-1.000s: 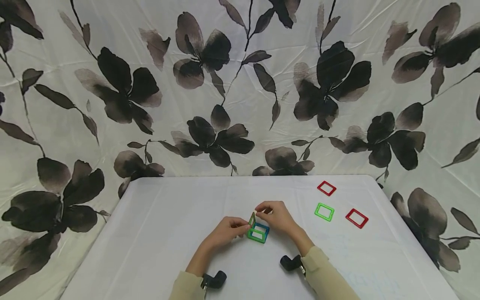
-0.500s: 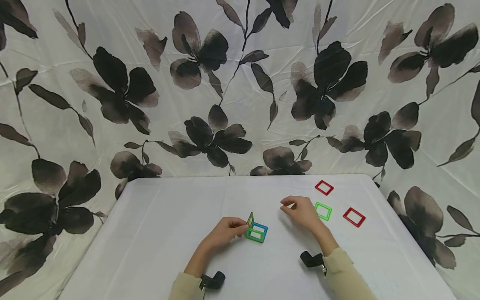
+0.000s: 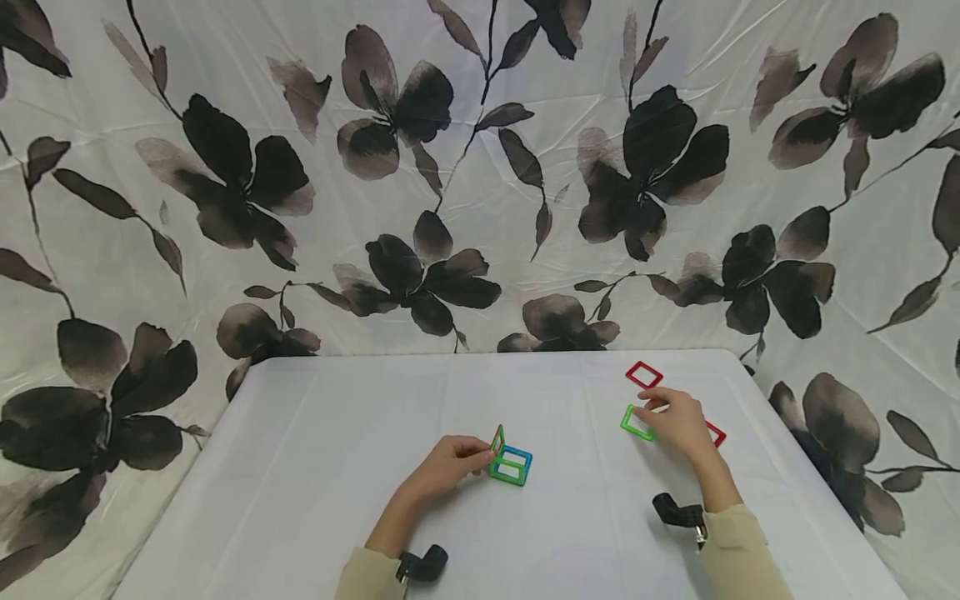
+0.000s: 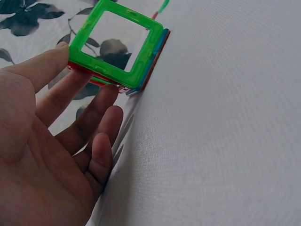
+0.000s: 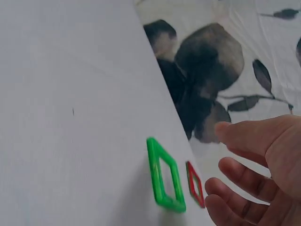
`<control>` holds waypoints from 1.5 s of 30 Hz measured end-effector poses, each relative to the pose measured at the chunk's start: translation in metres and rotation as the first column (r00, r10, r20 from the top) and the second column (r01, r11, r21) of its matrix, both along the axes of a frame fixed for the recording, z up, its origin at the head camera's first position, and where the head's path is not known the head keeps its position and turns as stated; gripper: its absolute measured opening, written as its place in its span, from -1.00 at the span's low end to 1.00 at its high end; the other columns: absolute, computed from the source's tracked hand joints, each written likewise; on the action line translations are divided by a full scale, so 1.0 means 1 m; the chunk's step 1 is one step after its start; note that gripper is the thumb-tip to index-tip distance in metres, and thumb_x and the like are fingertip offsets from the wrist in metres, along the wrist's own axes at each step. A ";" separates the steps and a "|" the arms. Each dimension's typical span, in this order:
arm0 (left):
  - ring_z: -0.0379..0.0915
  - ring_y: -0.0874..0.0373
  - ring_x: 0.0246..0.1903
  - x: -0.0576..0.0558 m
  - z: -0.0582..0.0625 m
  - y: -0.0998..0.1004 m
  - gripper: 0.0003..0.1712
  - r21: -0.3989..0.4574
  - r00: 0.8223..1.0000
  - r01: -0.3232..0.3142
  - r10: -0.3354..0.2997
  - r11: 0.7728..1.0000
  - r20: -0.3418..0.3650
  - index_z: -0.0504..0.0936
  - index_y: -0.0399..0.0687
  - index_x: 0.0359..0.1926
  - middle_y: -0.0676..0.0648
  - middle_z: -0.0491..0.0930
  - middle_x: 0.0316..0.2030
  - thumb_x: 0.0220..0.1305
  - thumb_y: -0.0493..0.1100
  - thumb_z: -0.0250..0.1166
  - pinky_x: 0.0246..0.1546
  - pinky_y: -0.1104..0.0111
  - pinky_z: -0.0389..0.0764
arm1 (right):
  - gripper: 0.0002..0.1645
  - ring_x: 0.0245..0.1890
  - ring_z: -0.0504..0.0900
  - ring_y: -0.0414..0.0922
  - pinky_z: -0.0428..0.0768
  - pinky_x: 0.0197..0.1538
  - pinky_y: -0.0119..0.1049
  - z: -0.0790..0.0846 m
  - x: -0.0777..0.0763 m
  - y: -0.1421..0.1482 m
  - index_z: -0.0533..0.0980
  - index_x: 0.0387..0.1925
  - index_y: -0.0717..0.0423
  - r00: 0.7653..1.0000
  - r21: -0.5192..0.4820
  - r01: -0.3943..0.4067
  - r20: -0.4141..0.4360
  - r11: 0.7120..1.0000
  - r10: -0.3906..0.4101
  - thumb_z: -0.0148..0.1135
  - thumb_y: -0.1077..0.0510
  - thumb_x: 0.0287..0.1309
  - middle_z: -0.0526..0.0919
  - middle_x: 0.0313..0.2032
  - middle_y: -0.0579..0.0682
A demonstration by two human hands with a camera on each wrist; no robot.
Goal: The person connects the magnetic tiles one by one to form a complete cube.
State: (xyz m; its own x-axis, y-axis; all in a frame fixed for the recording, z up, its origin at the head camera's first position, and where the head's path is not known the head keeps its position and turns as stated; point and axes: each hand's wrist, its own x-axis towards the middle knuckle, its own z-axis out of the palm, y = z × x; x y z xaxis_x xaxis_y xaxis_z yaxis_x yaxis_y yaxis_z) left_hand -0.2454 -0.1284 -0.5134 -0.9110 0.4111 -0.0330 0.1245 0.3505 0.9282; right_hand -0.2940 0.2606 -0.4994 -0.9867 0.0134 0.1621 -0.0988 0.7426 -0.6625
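My left hand (image 3: 452, 462) pinches the edge of a small group of square magnetic tiles, mostly hollow coloured frames. A green tile (image 4: 109, 71) faces the left wrist camera, with the thumb at its edge and fingers behind. Red shows along its lower edge, and a blue tile (image 4: 153, 59) joins its side. In the head view one tile (image 3: 498, 438) of the group stands upright at the left. My right hand (image 3: 678, 421), fingers loosely bent and holding nothing, hovers over a loose green tile (image 3: 637, 434), partly covering it.
A red tile (image 3: 644, 364) lies behind the right hand. Another red tile (image 3: 718, 433) is partly hidden by that hand. The white table (image 3: 337, 417) ends at a floral cloth (image 3: 420, 167) hung behind it.
My right hand has left the joined tiles and moved right, over the loose green tile. The left hand keeps its pinch on the group, which stays in place.
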 end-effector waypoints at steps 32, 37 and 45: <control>0.46 0.11 -0.35 -0.012 -0.026 -0.003 -0.68 -0.004 1.000 -0.004 0.005 1.000 0.014 0.71 -0.13 -0.09 -0.03 0.64 -0.34 0.36 0.00 0.24 -0.39 0.33 0.42 | -0.26 0.00 0.47 0.23 0.38 0.03 0.14 -0.029 0.006 0.021 0.49 0.09 0.42 0.982 0.046 0.047 0.180 0.998 -0.054 0.51 0.05 -0.06 0.53 0.01 0.38; 0.46 0.11 -0.34 -0.012 -0.023 -0.003 -0.69 -0.013 1.000 -0.011 0.011 1.000 0.022 0.70 -0.13 -0.08 -0.05 0.64 -0.33 0.37 -0.01 0.23 -0.39 0.34 0.42 | -0.29 -0.04 0.48 0.20 0.38 0.01 0.13 -0.030 0.006 0.018 0.50 0.06 0.35 0.988 0.034 0.053 0.141 0.998 -0.057 0.54 0.09 -0.12 0.55 -0.02 0.33; 0.47 -0.04 -0.30 -0.003 -0.003 0.001 -0.67 0.005 1.000 0.000 -0.001 1.000 0.015 0.66 -0.31 -0.05 -0.23 0.63 -0.28 0.40 -0.11 0.20 -0.35 0.31 0.42 | -0.40 -0.25 0.58 0.04 0.45 -0.21 -0.11 -0.029 0.007 0.008 0.49 -0.03 0.22 0.997 -0.047 0.049 0.059 0.998 -0.046 0.55 0.18 -0.14 0.63 -0.23 0.13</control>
